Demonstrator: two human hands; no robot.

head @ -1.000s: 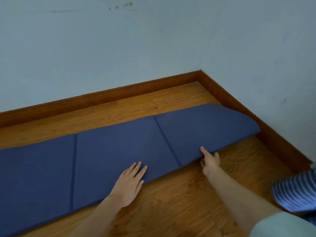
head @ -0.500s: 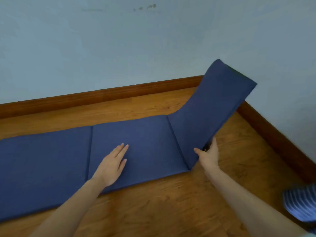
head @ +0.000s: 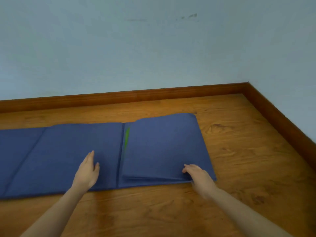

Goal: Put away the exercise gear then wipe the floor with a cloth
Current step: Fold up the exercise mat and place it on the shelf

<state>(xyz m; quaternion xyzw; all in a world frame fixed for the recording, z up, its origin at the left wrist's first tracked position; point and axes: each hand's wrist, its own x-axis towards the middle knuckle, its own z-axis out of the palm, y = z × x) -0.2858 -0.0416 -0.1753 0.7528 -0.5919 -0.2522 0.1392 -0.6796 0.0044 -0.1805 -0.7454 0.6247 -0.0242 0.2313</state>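
Note:
A dark blue folding exercise mat [head: 68,151] lies along the wooden floor and runs off the left edge. Its right end panel [head: 164,144] is folded over flat onto the panel beneath it, and a thin green strip [head: 126,137] shows at the fold. My left hand [head: 88,170] rests flat, fingers together, on the middle panel just left of the crease. My right hand [head: 196,175] sits at the near right corner of the folded stack, fingers on its top layer and front edge. No cloth is in view.
A brown skirting board [head: 136,96] runs along the pale blue wall and turns at the room corner [head: 248,84] on the right. Bare wooden floor [head: 248,151] lies between the mat and the right wall and in front of the mat.
My right hand has swung the raised end panel over to the left and laid it flat on the neighbouring panel. My left hand stays pressed on the mat. The view has shifted left.

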